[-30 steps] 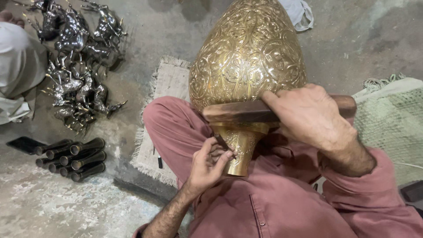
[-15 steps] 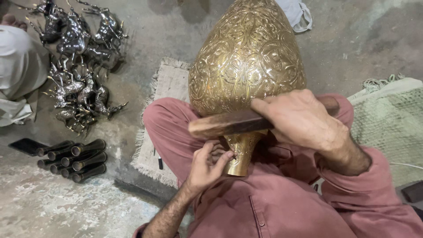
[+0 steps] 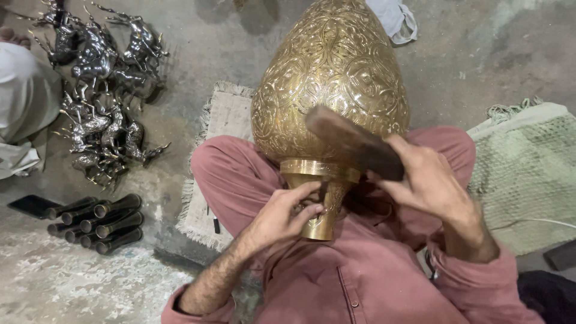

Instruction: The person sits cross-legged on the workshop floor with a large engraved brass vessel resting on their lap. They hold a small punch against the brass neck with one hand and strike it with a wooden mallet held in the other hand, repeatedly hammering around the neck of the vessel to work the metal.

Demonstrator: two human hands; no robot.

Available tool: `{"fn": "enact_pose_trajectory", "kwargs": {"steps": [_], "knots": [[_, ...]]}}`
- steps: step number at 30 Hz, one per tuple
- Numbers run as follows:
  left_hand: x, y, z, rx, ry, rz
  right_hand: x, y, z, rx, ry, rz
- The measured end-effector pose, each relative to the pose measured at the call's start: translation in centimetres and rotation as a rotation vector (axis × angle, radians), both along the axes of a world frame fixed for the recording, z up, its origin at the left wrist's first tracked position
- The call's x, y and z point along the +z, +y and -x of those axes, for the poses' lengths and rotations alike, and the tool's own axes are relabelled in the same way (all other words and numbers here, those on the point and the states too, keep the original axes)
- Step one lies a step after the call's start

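Far left edge of the frame: a seated person's pale garment (image 3: pixel 21 96), only partly in view.

Upper left: a heap of silvery horse figurines (image 3: pixel 99 90), dumped on the concrete floor (image 3: pixel 72 282), apparently set aside out of the worker's reach.

Lower left: a bundle of dark metal tubes (image 3: pixel 99 223) laid side by side, with a flat black slab (image 3: pixel 33 205) just beside them.

Left of centre: a frayed mat (image 3: pixel 219 120) under the sitter's knee, seemingly there as padding against the floor.

Centre: a large engraved brass vase (image 3: pixel 330 78), lying across the lap on pink trousers (image 3: pixel 231 174), belly pointing to the top of the frame, narrow foot toward the body. That lie brings the collar within striking range.

Left hand (image 3: pixel 282 213): grip closed around the vase's flared foot, fingers wrapped on the brass, apparently steadying it against blows.

Right hand (image 3: pixel 429 183): grip closed tight on a dark wooden mallet (image 3: pixel 354 143), its head raised over the collar, tilted toward upper left.

Right: a green woven cloth (image 3: pixel 528 174) spread on the floor. Top: a pale rag (image 3: pixel 393 18).
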State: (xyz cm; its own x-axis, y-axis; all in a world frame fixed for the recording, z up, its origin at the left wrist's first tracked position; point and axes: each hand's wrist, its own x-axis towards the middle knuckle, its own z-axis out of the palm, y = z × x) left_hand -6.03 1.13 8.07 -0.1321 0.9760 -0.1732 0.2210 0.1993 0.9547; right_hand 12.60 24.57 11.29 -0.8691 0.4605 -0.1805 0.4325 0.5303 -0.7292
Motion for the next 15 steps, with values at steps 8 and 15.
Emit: {"fn": "enact_pose_trajectory", "kwargs": {"steps": [8,15], "knots": [[-1.8,2.5,1.4,-0.356,0.073,0.089,-8.0,-3.0,-7.4,-0.095,-0.052,0.012],[-1.6,3.8,2.5,-0.568,0.064,0.082,-11.4,-5.6,-11.2,-0.123,0.108,-0.204]]}}
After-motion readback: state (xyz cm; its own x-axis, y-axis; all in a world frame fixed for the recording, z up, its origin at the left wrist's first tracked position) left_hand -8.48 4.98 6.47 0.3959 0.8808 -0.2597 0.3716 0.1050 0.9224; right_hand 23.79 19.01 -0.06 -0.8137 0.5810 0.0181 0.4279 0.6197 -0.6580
